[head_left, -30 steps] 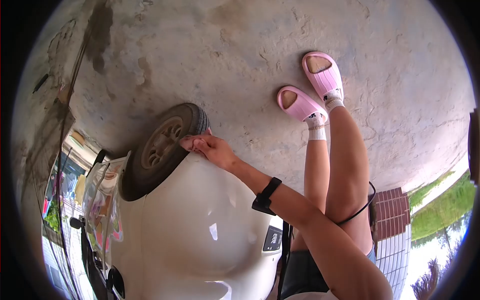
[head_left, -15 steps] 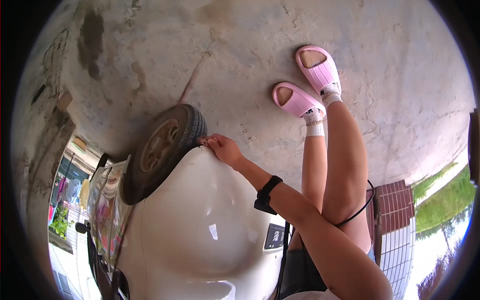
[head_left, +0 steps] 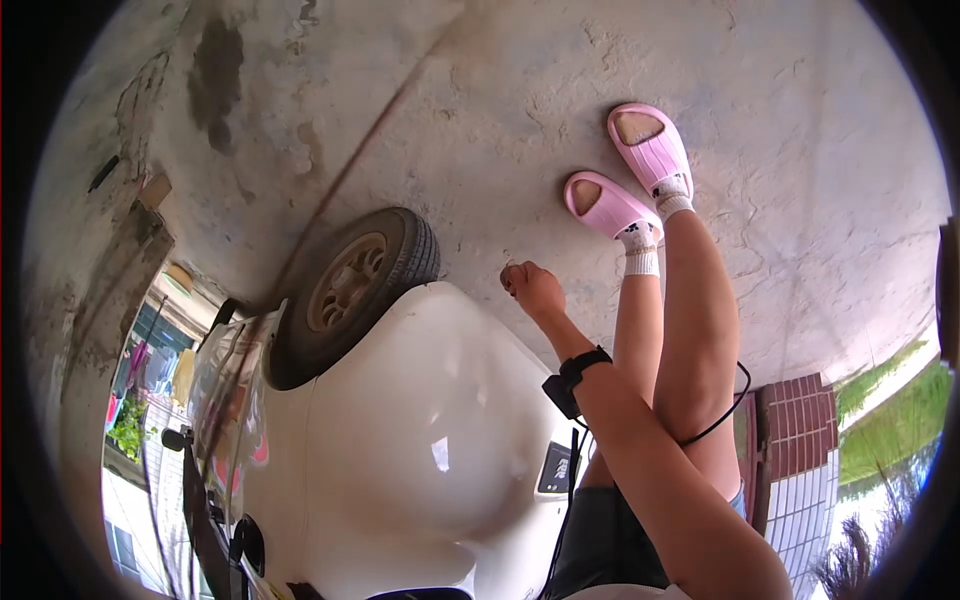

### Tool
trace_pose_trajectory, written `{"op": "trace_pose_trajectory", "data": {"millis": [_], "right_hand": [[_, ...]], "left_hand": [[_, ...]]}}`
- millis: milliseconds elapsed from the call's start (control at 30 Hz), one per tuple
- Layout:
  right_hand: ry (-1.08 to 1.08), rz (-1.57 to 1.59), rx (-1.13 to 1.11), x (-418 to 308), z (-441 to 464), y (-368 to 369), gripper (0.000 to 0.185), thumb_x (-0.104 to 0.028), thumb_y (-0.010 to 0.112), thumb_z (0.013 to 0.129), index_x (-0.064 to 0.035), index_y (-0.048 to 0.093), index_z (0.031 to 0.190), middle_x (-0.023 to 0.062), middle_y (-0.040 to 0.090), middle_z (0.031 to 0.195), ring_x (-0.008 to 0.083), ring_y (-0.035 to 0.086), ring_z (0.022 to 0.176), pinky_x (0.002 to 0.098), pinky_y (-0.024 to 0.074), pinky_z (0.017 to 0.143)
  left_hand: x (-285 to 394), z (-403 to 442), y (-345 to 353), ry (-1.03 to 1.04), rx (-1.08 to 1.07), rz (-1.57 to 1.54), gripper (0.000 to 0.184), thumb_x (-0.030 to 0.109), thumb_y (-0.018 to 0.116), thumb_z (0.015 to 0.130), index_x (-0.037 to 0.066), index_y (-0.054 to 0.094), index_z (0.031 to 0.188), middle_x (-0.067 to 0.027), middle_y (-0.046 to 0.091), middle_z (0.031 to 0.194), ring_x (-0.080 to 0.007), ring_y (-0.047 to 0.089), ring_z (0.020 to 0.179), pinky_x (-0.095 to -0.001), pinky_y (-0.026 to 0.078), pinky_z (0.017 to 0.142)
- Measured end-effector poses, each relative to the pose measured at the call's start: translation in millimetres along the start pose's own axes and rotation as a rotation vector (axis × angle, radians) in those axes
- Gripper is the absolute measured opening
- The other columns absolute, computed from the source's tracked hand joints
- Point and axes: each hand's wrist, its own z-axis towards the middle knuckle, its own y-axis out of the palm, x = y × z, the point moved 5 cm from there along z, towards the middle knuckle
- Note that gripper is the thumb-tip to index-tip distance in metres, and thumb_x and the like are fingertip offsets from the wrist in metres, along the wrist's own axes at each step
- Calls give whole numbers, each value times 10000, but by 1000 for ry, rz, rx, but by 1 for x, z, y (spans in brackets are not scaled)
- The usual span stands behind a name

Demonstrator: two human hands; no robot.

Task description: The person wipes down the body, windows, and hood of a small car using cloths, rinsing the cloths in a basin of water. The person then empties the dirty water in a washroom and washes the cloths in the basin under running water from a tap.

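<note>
rough concrete stretches beside the white car, its wheel near the right hand (curled closed, contents unclear)

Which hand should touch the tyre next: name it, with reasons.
Probably the right: the right hand, fingers curled, is out in front near the tyre, its arm beside the white car. The left hand is not in view.

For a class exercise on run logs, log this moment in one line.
right hand: curled, over concrete ground, apart from car tire | grip contents: unclear | left hand: out of view | white car: beside legs
</note>
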Motion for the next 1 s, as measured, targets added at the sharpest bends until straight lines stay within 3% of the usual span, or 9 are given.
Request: {"op": "trace_pose_trajectory", "data": {"millis": [33,67,100,267,333,467,633,800,1000], "right_hand": [[-32,220,43,-3,-10,-6,360,-352,448,907,-48,640,930,123,673,834,285,660,767,390,516,707],[-64,443,80,-8,-23,-10,360,-351,444,907,-46,635,919,117,673,782,274,661,746,379,511,700],[-68,447,71,-17,-33,-15,360,-351,444,907,-46,635,919,117,673,782,274,661,746,379,511,700],[-407,478,122,-92,-89,-123,375,-381,478,914,-33,617,916,125,658,736,291,637,695,360,491,681],[-436,555,179,-87,-123,-170,339,-353,505,932,-31,613,925,96,651,742,211,616,676,307,478,672],[-470,975,122,-34,-163,-212,289,-285,511,972,-16,615,998,-25,558,772,40,481,711,204,432,655],[-346,1038,129,37,-159,-210,293,-287,499,979,-8,588,999,-22,547,793,44,512,723,194,455,659],[-207,946,90,88,-152,-209,302,-290,495,977,-8,599,1009,-7,552,756,49,502,731,215,437,666],[-257,936,143,84,-152,-210,279,-262,484,979,-3,587,988,-9,559,729,66,506,716,222,429,672]], "left_hand": [[7,18,12,-90,38,-781,465,346,441,980,-84,556,1117,-223,572,1153,-329,542,1083,-412,441,912],[6,45,31,-165,-323,-727,507,350,464,971,-92,515,1213,-203,566,1206,-264,547,1095,-364,449,921],[7,56,56,-93,-97,-568,306,18,429,835,-33,517,1124,-194,474,1138,-353,471,1078,-446,374,938],[181,197,76,402,-7,-464,372,-76,449,835,28,479,1191,-193,491,1230,-399,461,1127,-465,396,937],[217,231,166,337,-322,-726,408,50,466,890,61,448,1297,-200,448,1324,-404,409,1223,-450,360,1017],[330,217,172,452,-100,-264,524,354,467,925,38,445,1342,-181,416,1384,-402,320,1301,-496,215,1102],[427,146,208,900,-160,79,594,455,424,920,9,499,1304,-142,422,1397,-347,260,1346,-451,111,1139],[446,30,267,1376,-177,94,556,479,548,826,79,598,1209,-115,554,1215,-346,374,1238,-460,202,1104],[469,133,263,968,-352,449,670,574,272,936,69,540,1285,-124,465,1365,-324,343,1305,-448,136,1119]]}}
